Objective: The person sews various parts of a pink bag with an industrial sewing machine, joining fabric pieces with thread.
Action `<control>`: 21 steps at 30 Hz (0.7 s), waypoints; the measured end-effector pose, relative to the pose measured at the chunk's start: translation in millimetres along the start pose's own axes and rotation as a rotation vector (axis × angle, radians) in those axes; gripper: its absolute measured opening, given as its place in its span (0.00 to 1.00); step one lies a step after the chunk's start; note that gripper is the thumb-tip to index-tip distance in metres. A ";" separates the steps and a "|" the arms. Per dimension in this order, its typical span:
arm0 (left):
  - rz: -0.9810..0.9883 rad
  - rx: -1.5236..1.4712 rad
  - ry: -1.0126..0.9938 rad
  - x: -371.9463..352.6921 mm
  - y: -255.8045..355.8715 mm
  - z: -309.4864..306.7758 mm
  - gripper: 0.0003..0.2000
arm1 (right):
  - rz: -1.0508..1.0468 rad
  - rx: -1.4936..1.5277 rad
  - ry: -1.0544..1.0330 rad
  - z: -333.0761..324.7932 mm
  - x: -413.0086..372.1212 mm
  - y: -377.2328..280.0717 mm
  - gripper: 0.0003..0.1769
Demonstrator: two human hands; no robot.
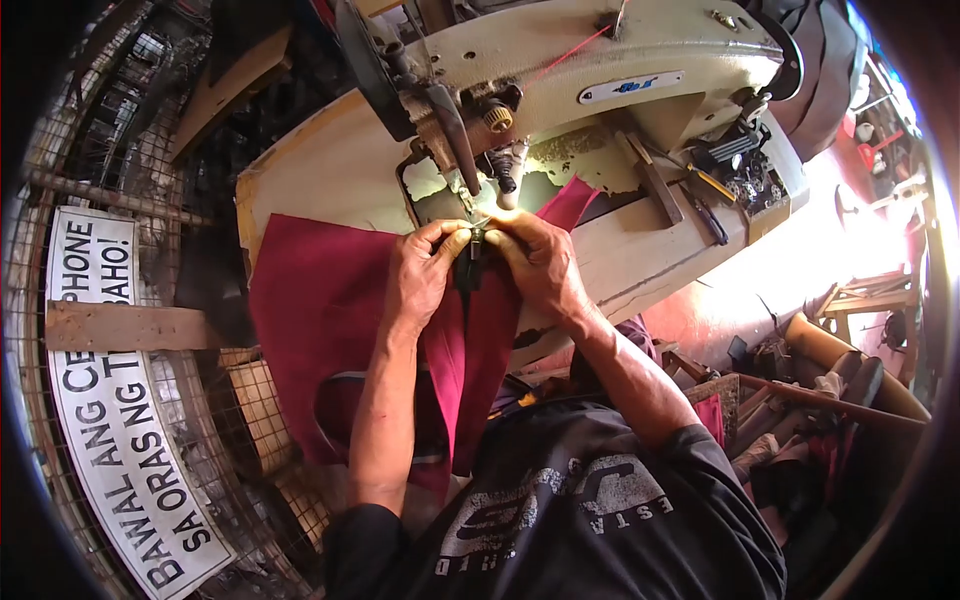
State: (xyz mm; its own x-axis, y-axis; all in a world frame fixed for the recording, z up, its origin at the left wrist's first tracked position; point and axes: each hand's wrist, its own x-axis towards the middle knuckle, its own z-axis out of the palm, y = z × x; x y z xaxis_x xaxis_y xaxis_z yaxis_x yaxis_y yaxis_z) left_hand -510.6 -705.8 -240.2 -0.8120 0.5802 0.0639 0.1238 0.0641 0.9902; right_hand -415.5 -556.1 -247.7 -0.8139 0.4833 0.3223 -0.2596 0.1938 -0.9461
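Maroon cloth (320,290) spreads over the sewing machine bed and hangs down toward my lap. My left hand (428,265) is closed in a pinch just below the needle area (472,200), with its wrist over the cloth. Opposite it, my right hand (538,262) pinches at the same spot, fingertips close to the left ones. A thin pale strand seems to show between the fingertips, but what they grip is too small to make out. A dark metal piece (475,243) sits between the two hands. The sewing machine (560,75) arches above, lit by a bright lamp.
On the machine bed lie a wooden bar (655,180), a yellow-handled tool (712,184) and dark pliers or snips (706,215). Metal bobbins or small parts (770,185) fill a corner tray. A wire-mesh wall with a lettered sign (130,420) stands left. Rolled materials (800,410) lie at right.
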 end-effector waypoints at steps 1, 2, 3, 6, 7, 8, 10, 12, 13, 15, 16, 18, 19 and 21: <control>0.005 -0.060 -0.016 -0.9 -0.1 0.5 0.07 | 0.080 0.062 0.044 2.1 -1.5 -3.3 0.18; -0.022 -0.092 -0.028 -2.1 -1.2 -0.5 0.07 | -0.003 -0.069 0.068 1.3 -3.1 -4.7 0.18; -0.048 -0.122 -0.043 -2.2 -1.5 -1.8 0.07 | -0.088 -0.200 0.095 -0.8 -3.9 -6.4 0.18; -0.122 -0.035 -0.054 -0.9 3.8 -6.1 0.07 | -0.244 -0.358 0.086 1.0 -9.6 -13.7 0.17; -0.150 0.025 -0.051 -1.0 5.0 -7.5 0.07 | -0.269 -0.392 0.044 2.3 -13.4 -12.2 0.17; -0.145 0.004 -0.059 -0.7 3.1 -8.7 0.08 | -0.293 -0.425 0.002 3.5 -16.0 -9.8 0.18; -0.138 -0.038 -0.074 0.6 -2.3 -10.3 0.08 | -0.264 -0.488 -0.049 6.5 -17.4 -7.8 0.19; -0.073 -0.047 -0.081 0.4 -1.4 -8.1 0.08 | -0.175 -0.525 -0.063 11.7 -18.0 -8.4 0.19; -0.040 -0.053 -0.083 0.9 0.1 -7.6 0.08 | -0.154 -0.483 -0.076 11.3 -17.0 -6.5 0.19; -0.111 0.015 -0.078 1.3 3.0 -10.5 0.08 | -0.144 -0.449 -0.070 12.1 -16.8 -1.5 0.18; -0.146 0.049 -0.078 1.6 2.8 -11.0 0.08 | -0.137 -0.433 -0.064 12.1 -17.6 0.1 0.17; -0.090 0.032 -0.056 2.9 0.4 -8.8 0.07 | -0.189 -0.452 -0.017 12.4 -18.5 -1.3 0.13; -0.063 0.024 -0.044 3.1 -0.8 -8.0 0.07 | -0.215 -0.461 0.006 12.5 -19.1 -2.6 0.11; -0.066 0.043 -0.051 4.0 -0.3 -8.0 0.07 | -0.201 -0.428 0.013 11.3 -17.4 -6.2 0.08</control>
State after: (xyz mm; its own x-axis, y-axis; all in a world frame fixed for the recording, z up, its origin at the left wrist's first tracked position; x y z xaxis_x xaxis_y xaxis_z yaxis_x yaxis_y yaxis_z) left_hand -518.5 -710.0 -239.3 -0.7890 0.6144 -0.0087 0.0964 0.1378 0.9858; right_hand -405.6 -575.3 -247.8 -0.7623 0.4100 0.5007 -0.1717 0.6179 -0.7673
